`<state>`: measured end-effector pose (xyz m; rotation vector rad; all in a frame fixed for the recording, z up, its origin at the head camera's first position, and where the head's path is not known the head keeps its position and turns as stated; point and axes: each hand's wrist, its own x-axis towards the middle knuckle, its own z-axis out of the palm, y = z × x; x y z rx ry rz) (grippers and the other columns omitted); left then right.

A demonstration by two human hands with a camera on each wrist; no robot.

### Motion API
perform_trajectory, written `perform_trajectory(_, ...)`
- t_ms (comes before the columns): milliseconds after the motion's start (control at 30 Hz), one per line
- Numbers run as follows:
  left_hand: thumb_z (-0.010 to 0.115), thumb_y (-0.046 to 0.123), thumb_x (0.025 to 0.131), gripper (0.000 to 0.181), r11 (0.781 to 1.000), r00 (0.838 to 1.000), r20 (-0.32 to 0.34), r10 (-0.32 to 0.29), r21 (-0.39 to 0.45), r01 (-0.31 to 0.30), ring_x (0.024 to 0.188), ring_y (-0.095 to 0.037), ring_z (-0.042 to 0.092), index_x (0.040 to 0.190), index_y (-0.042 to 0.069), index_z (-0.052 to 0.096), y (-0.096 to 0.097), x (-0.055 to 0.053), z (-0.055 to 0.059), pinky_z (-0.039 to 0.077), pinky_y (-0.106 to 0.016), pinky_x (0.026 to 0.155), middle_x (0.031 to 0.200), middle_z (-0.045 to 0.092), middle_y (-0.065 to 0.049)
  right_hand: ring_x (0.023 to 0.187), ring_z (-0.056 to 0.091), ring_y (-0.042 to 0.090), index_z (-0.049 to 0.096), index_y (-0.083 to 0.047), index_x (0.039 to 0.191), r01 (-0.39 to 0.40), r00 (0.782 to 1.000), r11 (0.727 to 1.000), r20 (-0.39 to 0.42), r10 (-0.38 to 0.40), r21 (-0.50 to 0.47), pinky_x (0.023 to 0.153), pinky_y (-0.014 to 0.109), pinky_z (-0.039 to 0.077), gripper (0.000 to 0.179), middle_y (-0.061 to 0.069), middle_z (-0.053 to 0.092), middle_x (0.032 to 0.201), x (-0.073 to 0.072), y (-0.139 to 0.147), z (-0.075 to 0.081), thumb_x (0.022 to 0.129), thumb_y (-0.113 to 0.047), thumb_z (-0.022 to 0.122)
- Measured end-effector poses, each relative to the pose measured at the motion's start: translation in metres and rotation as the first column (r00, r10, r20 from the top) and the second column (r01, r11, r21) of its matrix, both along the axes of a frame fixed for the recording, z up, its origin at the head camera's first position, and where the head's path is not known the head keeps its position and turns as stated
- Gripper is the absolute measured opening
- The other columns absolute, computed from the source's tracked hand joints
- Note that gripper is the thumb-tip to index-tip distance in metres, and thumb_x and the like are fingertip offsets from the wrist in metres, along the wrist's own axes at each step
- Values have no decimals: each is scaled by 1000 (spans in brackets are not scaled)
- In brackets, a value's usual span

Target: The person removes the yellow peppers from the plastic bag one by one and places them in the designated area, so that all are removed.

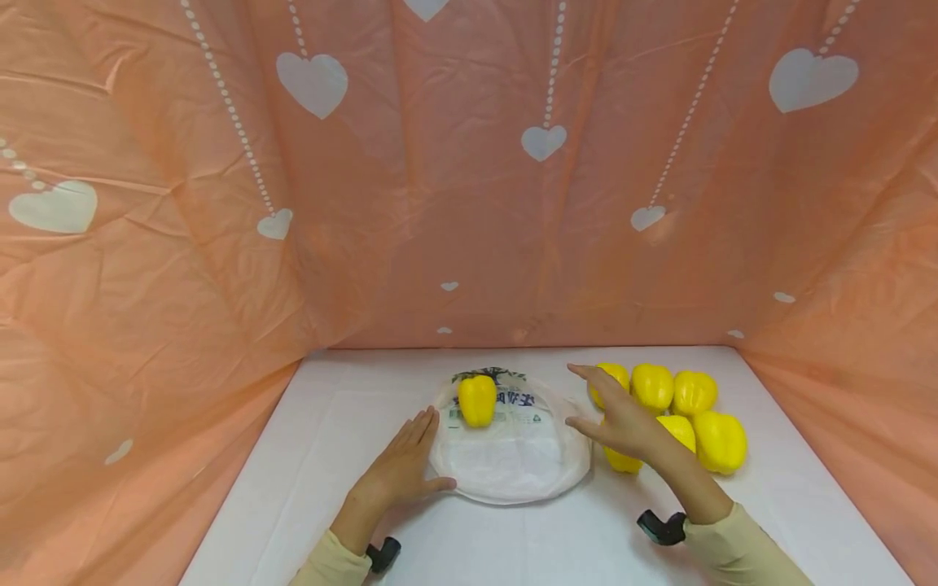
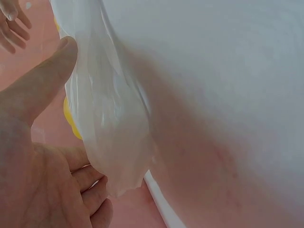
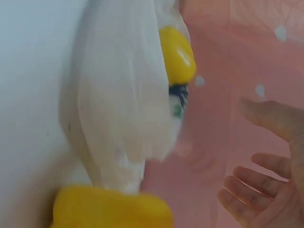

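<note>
A white plastic bag (image 1: 506, 464) with dark printing lies on the table, its rim spread into a rough circle. One yellow bell pepper (image 1: 477, 400) rests on the printed part inside that rim. My left hand (image 1: 399, 468) is at the bag's left edge, fingers straight, thumb out over the near rim; in the left wrist view the thumb lies against the plastic (image 2: 107, 109). Over the gap between bag and peppers hovers my right hand (image 1: 615, 415), fingers extended and holding nothing. It partly hides the nearest of several yellow bell peppers (image 1: 721, 442) on the right.
The white table (image 1: 293, 480) ends at a back edge against an orange curtain (image 1: 469, 203) with white hearts, which also hangs on both sides. A black wrist device (image 1: 662, 527) sits at the right sleeve, another (image 1: 384, 555) at the left.
</note>
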<state>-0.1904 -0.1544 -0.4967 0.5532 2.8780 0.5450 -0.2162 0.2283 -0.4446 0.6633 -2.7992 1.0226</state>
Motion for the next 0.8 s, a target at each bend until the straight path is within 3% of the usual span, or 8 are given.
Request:
perform_trajectory(367,86,52,88,117,1000,1000,-10,2,-5,-2,165,-35,19,168,-5,22,-1,-3,-6,17,-52,135,178,16,-21,143,52,45,47,-3,158,-76,994,997,-79,75,0,117,64,46,82,21,54,156,-13,-38,-15,90,-21,89)
perform_trajectory(667,86,52,88,117,1000,1000,-22,-13,4,13,164,-36,20,167,-6,23,-1,0,-3,17,-52,135,177,17,-23,142,52,44,47,2,157,-123,989,992,-83,122,-7,119,63,44,80,22,54,155,-21,-60,-22,90,-19,88)
perform_trajectory(800,86,52,88,116,1000,1000,-19,-13,3,13,164,-36,20,167,-6,23,0,0,-1,17,-52,135,177,17,-23,143,50,43,46,1,157,-143,989,990,-31,142,-18,121,64,42,80,22,52,156,-26,-69,-24,92,-21,87)
